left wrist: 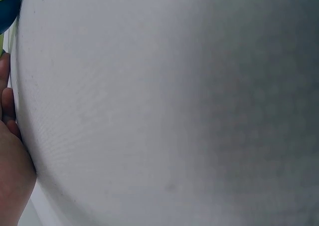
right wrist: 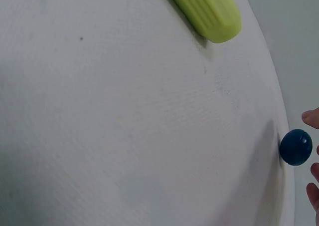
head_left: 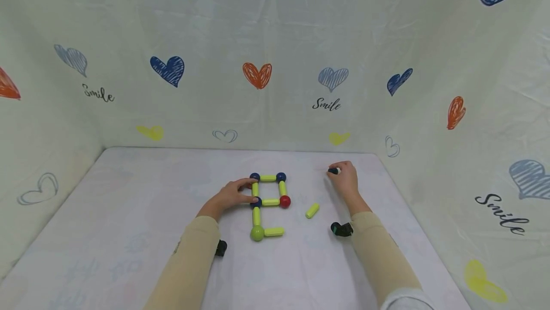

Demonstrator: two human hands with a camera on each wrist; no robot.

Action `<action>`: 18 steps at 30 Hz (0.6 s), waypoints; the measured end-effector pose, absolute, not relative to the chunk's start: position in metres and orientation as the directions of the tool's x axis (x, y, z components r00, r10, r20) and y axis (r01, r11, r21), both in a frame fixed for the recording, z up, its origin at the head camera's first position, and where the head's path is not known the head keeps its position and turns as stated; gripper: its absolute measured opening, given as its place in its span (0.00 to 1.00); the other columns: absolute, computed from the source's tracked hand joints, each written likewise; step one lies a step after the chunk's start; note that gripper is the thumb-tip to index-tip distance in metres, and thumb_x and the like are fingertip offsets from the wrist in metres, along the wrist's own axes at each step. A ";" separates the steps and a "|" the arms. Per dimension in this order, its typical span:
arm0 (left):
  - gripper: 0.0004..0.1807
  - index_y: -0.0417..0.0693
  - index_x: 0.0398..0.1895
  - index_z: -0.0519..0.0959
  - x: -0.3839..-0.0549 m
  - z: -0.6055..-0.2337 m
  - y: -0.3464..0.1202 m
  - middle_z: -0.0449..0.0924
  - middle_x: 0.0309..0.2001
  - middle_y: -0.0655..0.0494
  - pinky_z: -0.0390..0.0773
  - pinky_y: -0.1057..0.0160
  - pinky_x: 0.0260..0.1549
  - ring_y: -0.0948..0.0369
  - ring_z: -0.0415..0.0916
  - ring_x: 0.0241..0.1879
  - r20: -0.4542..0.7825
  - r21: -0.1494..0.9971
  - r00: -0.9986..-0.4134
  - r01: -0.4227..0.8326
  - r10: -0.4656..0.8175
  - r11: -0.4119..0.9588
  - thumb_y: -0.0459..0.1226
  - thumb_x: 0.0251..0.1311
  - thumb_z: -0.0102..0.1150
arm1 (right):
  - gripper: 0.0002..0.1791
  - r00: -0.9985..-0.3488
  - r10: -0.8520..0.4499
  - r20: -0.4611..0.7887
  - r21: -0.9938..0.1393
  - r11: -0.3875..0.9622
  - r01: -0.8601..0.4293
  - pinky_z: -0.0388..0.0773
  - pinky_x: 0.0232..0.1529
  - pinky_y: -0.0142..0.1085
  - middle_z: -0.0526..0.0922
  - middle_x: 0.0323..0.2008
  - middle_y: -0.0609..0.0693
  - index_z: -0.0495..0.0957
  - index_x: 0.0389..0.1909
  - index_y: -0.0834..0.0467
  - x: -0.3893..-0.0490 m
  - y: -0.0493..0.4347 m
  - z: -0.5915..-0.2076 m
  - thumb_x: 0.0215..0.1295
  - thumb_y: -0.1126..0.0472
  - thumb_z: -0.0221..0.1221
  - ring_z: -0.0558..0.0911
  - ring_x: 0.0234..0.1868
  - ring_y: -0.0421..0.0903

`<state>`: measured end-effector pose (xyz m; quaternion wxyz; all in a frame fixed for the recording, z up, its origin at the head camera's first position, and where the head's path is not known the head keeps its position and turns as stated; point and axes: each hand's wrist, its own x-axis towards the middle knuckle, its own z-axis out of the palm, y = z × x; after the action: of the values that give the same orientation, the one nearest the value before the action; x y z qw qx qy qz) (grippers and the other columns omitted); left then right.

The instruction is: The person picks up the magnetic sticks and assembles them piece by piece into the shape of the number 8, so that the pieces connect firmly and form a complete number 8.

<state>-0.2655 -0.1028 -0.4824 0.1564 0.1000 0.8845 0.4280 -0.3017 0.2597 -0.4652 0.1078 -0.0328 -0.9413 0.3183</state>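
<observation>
A flat figure of lime-green rods (head_left: pixel 270 202) and balls lies mid-table: a square with dark blue balls at three corners and a red ball (head_left: pixel 285 201) at the fourth. Below it, one rod runs down to a lime-green ball (head_left: pixel 257 233), from which another rod (head_left: pixel 274 231) points right. My left hand (head_left: pixel 227 196) holds the square's left side, fingers by the upper blue ball (head_left: pixel 254 176), thumb at the lower blue ball (head_left: pixel 256 202). To the right, my right hand (head_left: pixel 345 179) has a dark blue ball (head_left: pixel 333 170) at its fingertips, also visible in the right wrist view.
A loose lime-green rod (head_left: pixel 312 210) lies between the figure and my right arm. Black wrist cameras show beside the left sleeve (head_left: pixel 221 248) and the right sleeve (head_left: pixel 341 229). A heart-printed cloth (head_left: pixel 292 123) hangs behind the white table (head_left: pixel 163 181).
</observation>
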 end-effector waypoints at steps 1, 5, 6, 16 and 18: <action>0.36 0.55 0.67 0.71 -0.265 -0.483 -0.103 0.74 0.57 0.51 0.60 0.43 0.65 0.48 0.63 0.64 -0.191 0.789 -0.931 0.043 0.312 0.613 0.47 0.53 0.72 | 0.15 -0.975 0.135 0.176 -0.609 0.794 0.001 0.68 0.57 0.53 0.71 0.52 0.65 0.81 0.47 0.66 -0.303 0.260 -0.467 0.62 0.64 0.65 0.71 0.55 0.63; 0.36 0.55 0.67 0.72 -0.266 -0.483 -0.104 0.74 0.57 0.52 0.60 0.43 0.65 0.48 0.64 0.64 -0.185 0.793 -0.930 0.049 0.316 0.608 0.47 0.53 0.72 | 0.15 -0.976 0.159 0.146 -0.621 0.783 0.034 0.69 0.58 0.53 0.70 0.53 0.64 0.81 0.47 0.65 -0.306 0.261 -0.472 0.62 0.63 0.65 0.71 0.56 0.62; 0.36 0.55 0.66 0.72 -0.266 -0.484 -0.104 0.74 0.57 0.52 0.60 0.43 0.65 0.48 0.64 0.64 -0.182 0.793 -0.931 0.051 0.317 0.606 0.47 0.53 0.73 | 0.14 -0.976 0.165 0.142 -0.624 0.780 0.041 0.69 0.58 0.53 0.70 0.53 0.64 0.81 0.47 0.65 -0.308 0.262 -0.473 0.62 0.63 0.65 0.71 0.56 0.62; 0.37 0.55 0.66 0.72 -0.266 -0.485 -0.105 0.75 0.56 0.52 0.60 0.43 0.64 0.49 0.65 0.63 -0.172 0.794 -0.932 0.060 0.318 0.605 0.48 0.52 0.73 | 0.13 -0.975 0.192 0.110 -0.654 0.753 0.075 0.69 0.60 0.53 0.69 0.54 0.64 0.80 0.47 0.64 -0.315 0.263 -0.481 0.63 0.64 0.64 0.70 0.58 0.62; 0.36 0.55 0.66 0.72 -0.266 -0.485 -0.105 0.75 0.56 0.52 0.60 0.43 0.64 0.49 0.65 0.63 -0.172 0.794 -0.933 0.059 0.317 0.605 0.48 0.52 0.73 | 0.13 -0.976 0.193 0.103 -0.658 0.749 0.079 0.68 0.61 0.54 0.69 0.55 0.64 0.80 0.48 0.64 -0.316 0.262 -0.481 0.63 0.64 0.64 0.70 0.60 0.63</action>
<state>-0.2661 -0.1048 -0.4852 0.1493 0.1065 0.8833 0.4313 -0.3156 0.2624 -0.4806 0.0823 -0.0730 -0.9315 0.3466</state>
